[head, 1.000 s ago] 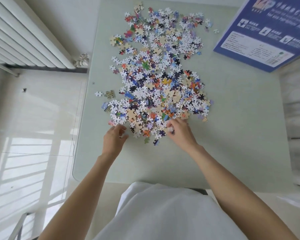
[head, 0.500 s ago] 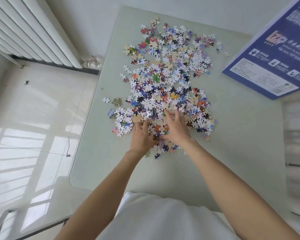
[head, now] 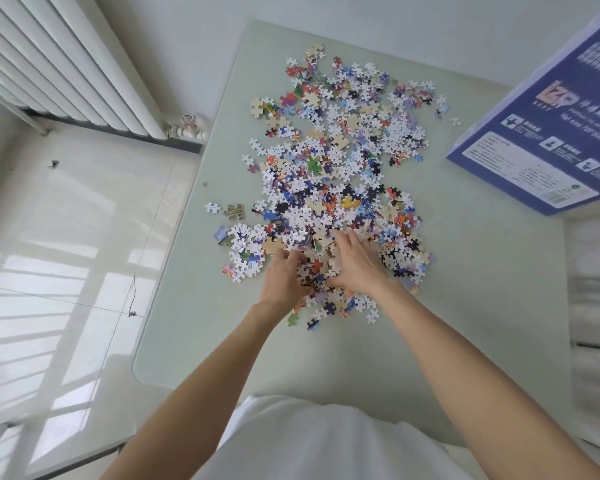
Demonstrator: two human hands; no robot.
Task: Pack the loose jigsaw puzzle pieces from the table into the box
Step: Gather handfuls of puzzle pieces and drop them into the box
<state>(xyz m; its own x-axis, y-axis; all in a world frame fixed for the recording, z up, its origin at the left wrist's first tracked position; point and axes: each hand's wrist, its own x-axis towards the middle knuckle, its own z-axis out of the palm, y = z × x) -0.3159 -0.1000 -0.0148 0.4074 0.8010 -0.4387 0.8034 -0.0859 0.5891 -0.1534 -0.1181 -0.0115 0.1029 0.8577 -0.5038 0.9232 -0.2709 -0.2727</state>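
A broad pile of loose jigsaw puzzle pieces (head: 340, 174) covers the middle of the pale green table (head: 471, 306). The blue puzzle box (head: 548, 140) lies at the table's far right corner, partly cut off by the frame edge. Both hands are at the near end of the pile, close together. My left hand (head: 284, 277) has its fingers curled into a small heap of pieces. My right hand (head: 355, 261) lies over the pieces with its fingers stretched forward, its thumb near the left hand. A few pieces lie scattered just below the hands.
A white radiator (head: 66, 60) with a valve stands against the wall at the left, above a glossy tiled floor (head: 66, 254). Two stray pieces (head: 226, 209) lie near the table's left edge. White fabric lies beyond the table's right edge.
My hands were apart at the pile's near edge. They have come together and pushed into the pieces, bunching a small heap between them. The view has tilted.
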